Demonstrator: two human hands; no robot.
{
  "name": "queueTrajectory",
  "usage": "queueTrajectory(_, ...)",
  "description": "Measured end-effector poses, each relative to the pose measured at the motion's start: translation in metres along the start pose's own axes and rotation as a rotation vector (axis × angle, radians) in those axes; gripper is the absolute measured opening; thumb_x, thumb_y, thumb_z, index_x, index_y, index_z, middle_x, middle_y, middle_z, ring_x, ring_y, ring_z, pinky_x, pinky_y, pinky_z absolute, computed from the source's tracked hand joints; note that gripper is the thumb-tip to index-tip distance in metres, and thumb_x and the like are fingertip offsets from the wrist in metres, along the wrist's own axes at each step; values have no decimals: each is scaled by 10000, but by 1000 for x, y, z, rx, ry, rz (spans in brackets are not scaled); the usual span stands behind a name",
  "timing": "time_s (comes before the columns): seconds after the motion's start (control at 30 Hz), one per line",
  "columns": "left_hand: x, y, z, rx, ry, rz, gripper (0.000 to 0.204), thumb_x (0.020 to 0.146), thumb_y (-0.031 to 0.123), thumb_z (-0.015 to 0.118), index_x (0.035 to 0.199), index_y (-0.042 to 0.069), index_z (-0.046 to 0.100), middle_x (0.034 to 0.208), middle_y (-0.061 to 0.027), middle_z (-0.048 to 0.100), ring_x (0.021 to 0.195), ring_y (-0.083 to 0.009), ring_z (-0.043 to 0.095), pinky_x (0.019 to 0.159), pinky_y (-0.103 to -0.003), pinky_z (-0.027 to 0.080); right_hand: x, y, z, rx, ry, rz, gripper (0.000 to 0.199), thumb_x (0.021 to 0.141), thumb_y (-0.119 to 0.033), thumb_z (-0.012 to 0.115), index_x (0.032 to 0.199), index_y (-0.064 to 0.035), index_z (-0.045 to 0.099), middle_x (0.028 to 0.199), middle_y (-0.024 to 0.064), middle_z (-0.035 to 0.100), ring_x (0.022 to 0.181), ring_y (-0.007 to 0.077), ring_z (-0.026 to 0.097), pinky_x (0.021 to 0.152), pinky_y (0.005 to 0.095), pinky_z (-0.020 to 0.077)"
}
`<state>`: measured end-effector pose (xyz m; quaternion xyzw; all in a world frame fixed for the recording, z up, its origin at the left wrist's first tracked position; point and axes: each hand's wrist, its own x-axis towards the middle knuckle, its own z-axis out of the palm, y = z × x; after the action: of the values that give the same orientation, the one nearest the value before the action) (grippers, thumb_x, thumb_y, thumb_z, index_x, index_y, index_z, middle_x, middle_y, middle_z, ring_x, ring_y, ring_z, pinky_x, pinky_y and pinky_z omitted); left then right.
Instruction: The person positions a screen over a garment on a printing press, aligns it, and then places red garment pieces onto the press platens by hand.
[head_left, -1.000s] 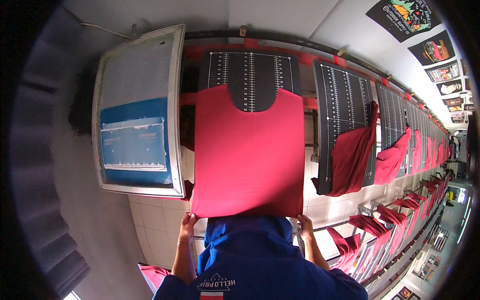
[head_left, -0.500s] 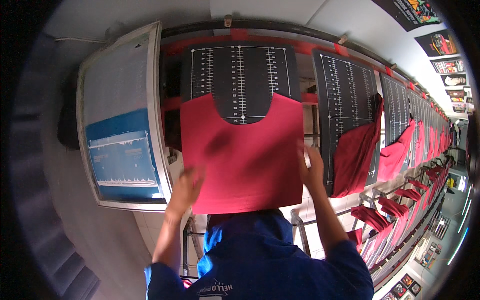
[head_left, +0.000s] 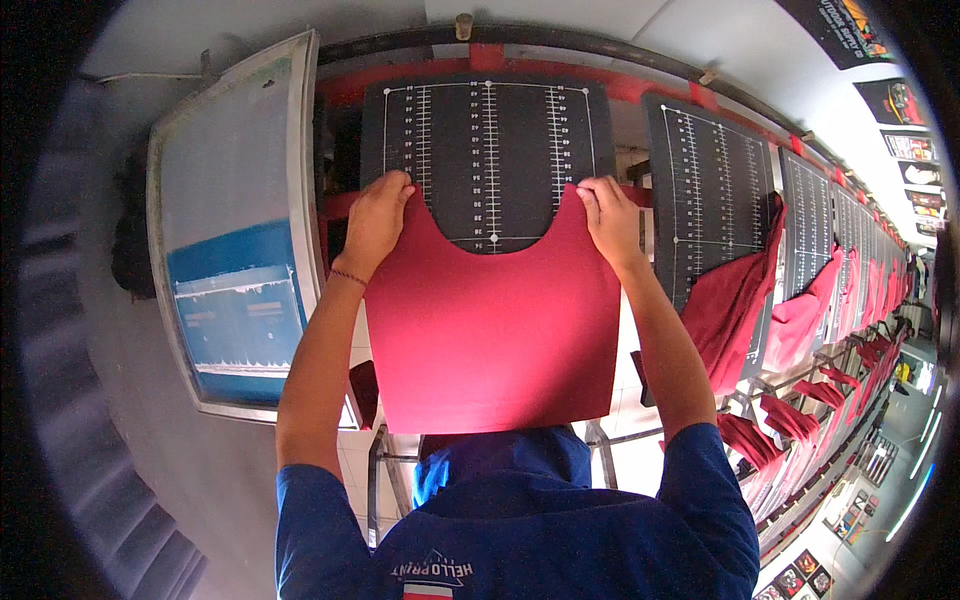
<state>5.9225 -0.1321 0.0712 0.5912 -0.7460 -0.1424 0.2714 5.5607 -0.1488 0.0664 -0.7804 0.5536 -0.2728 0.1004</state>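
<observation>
A flat piece of dark red fabric (head_left: 495, 340) with a scooped neckline lies over the near part of a black printing board (head_left: 455, 150) marked with white scales. My left hand (head_left: 378, 222) pinches the fabric's upper left corner, beside the neckline. At the upper right corner, my right hand (head_left: 612, 218) pinches the cloth between thumb and fingers. Both hands are closed, and the board's ruled centre line shows through the neckline's curve.
A framed printing screen (head_left: 240, 225) with a blue stencil area stands at the left. To the right, another black board (head_left: 705, 180) carries a folded red fabric piece (head_left: 735, 310). Several more boards with red cloth recede beyond it. A dark rail (head_left: 580, 37) runs along the back.
Both hands have moved up from the fabric's sides to its two upper corners and taken hold there. The cloth lies in nearly the same place.
</observation>
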Motion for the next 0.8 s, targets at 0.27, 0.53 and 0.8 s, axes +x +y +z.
queueTrajectory(0.27, 11, -6, -8, 114, -114, 15, 156, 933, 197, 592, 939, 51, 537, 867, -170, 645, 787, -380, 646, 635, -451, 518, 9, 3, 5, -45, -13, -44, 139, 949, -255, 568, 951, -119, 597, 895, 50, 638, 739, 298, 655, 610, 397, 532)
queueTrajectory(0.53, 19, -13, -2, 150, -120, 82, 170, 938, 220, 574, 933, 53, 541, 884, -151, 634, 774, -372, 641, 630, -458, 517, 16, 6, 8, -69, 6, -76, 125, 945, -246, 572, 930, -124, 595, 861, 46, 629, 706, 288, 652, 566, 394, 524)
queueTrajectory(0.8, 21, -15, -2, 190, -107, 109, 148, 926, 206, 584, 940, 64, 548, 878, -145, 620, 757, -358, 645, 610, -443, 520, 21, 1, 8, -66, 5, -75, 129, 947, -246, 571, 932, -120, 597, 859, 50, 629, 718, 304, 653, 581, 404, 529)
